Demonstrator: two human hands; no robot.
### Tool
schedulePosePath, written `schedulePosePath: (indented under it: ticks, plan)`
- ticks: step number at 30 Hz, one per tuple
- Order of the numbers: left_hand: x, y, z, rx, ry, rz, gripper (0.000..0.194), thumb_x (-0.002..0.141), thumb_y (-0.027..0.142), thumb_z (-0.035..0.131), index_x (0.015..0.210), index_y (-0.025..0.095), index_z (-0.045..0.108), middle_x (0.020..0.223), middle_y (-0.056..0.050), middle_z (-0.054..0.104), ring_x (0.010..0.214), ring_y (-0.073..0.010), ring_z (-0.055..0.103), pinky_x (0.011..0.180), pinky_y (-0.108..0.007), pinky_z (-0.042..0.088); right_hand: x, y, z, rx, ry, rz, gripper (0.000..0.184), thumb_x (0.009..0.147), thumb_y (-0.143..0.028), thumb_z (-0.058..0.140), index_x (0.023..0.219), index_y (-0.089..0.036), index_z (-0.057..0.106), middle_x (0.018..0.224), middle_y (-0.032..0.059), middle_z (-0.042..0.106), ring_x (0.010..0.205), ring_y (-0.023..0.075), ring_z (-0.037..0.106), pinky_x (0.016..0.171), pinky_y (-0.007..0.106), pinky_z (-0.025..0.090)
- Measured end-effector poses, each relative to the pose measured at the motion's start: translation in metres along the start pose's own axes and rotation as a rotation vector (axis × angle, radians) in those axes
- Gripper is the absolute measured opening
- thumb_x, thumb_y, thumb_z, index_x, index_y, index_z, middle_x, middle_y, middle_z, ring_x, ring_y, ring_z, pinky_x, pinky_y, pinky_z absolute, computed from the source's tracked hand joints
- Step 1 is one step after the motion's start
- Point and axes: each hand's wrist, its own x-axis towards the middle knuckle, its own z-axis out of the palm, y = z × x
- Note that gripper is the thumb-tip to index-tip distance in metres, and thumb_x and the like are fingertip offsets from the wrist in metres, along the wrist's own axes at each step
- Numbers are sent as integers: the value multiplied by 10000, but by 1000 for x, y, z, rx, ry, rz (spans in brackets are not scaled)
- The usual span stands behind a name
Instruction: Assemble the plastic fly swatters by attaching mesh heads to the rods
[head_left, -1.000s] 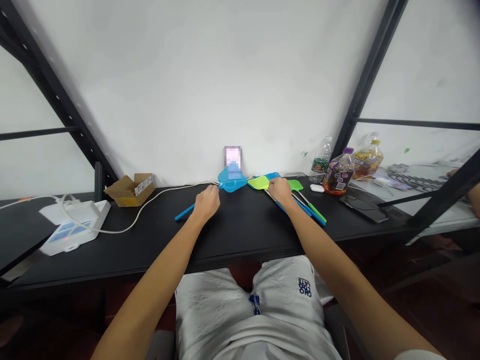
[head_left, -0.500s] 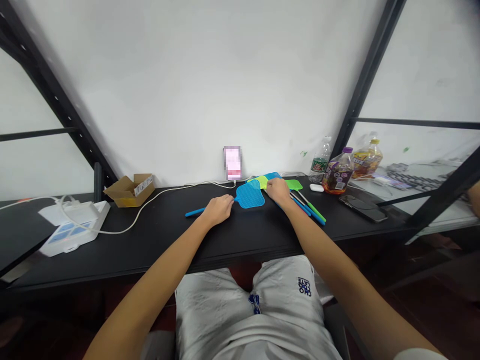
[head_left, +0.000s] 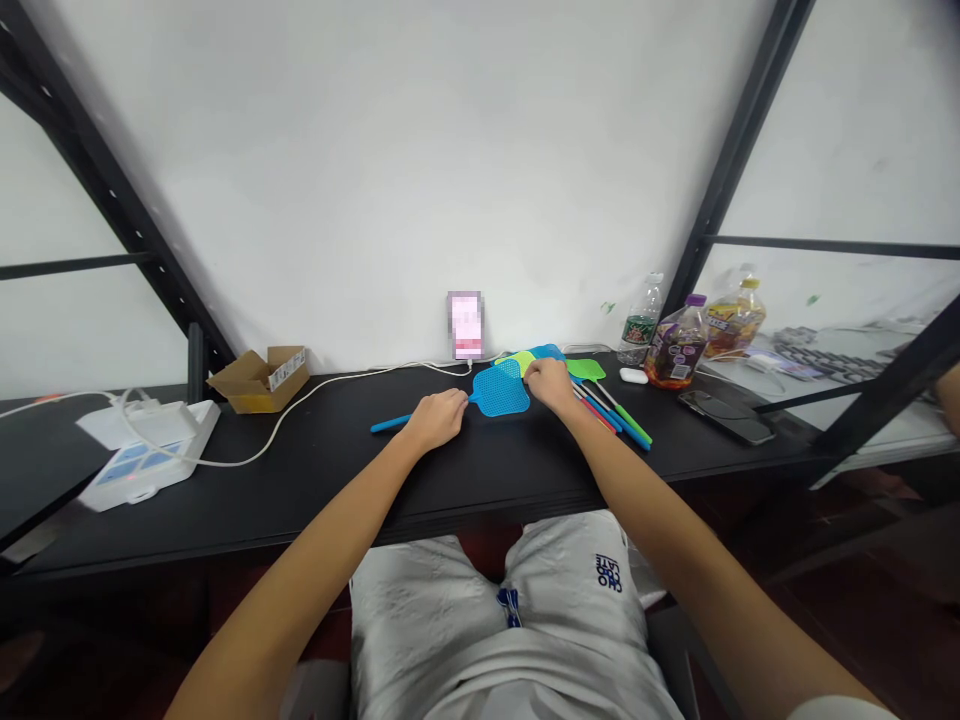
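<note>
Left hand closed around the handle of a blue plastic fly swatter, just behind the mesh head, with the head lying flat on the black desktop and the handle end poking out left of the fist; right hand curled down on top of a small overlapping pile of swatter heads, grip on any one swatter impossible to tell; pile made up of three heads: one lime fly swatter, one second blue fly swatter, one green fly swatter; so four swatter heads counted in all, the first blue one just beside the pile and touching its lime edge; thin handles fanned out to the right, ends short of the desk's front edge; wide strip of black desktop between hands and front edge; on the left, one white cable, one cardboard box, one white power strip; against the wall, one upright smartphone with blurred screen; on the right, two bottles near the pile, one white earbud case, one black phone lying flat
</note>
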Motion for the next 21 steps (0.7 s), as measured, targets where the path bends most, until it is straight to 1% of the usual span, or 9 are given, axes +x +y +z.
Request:
schedulePosePath:
  ticks: [3, 7, 10, 14, 21]
  plan:
    - [0, 0, 1, -9, -7, -3, 303, 993, 291, 322, 983, 183, 605, 957, -90, 642, 883, -208, 611, 736, -303, 420, -2, -4, 4, 67, -11, -21, 309, 708, -68, 477, 791, -188, 749, 834, 36, 725, 809, 154, 629, 711, 194, 404]
    - [0, -1, 2, -11, -2, 6, 309, 991, 289, 323, 979, 183, 612, 942, -88, 640, 877, -209, 610, 738, -304, 422, -6, -10, 8, 68, -12, -63, 309, 639, -39, 439, 707, -169, 712, 689, 24, 660, 709, 149, 577, 636, 204, 365]
    - [0, -2, 3, -15, 7, 14, 320, 992, 293, 316, 970, 184, 616, 917, -84, 637, 857, -207, 607, 723, -304, 421, -7, -11, 9, 90, 0, -82, 301, 624, -40, 418, 677, -168, 686, 634, 11, 612, 663, 143, 541, 606, 210, 339]
    - [1, -3, 5, -30, 16, 23, 328, 993, 294, 315, 963, 187, 624, 914, -83, 638, 857, -204, 606, 735, -302, 427, -7, -10, 7, 104, 0, -80, 293, 624, -49, 414, 676, -166, 677, 621, 7, 589, 647, 140, 526, 604, 209, 335]
    - [2, -4, 5, -64, 14, 20, 325, 988, 294, 331, 973, 190, 639, 929, -81, 653, 878, -201, 613, 766, -298, 440, -6, -10, 8, 78, -20, -53, 280, 625, -44, 447, 691, -166, 690, 666, 20, 647, 711, 149, 584, 636, 198, 374]
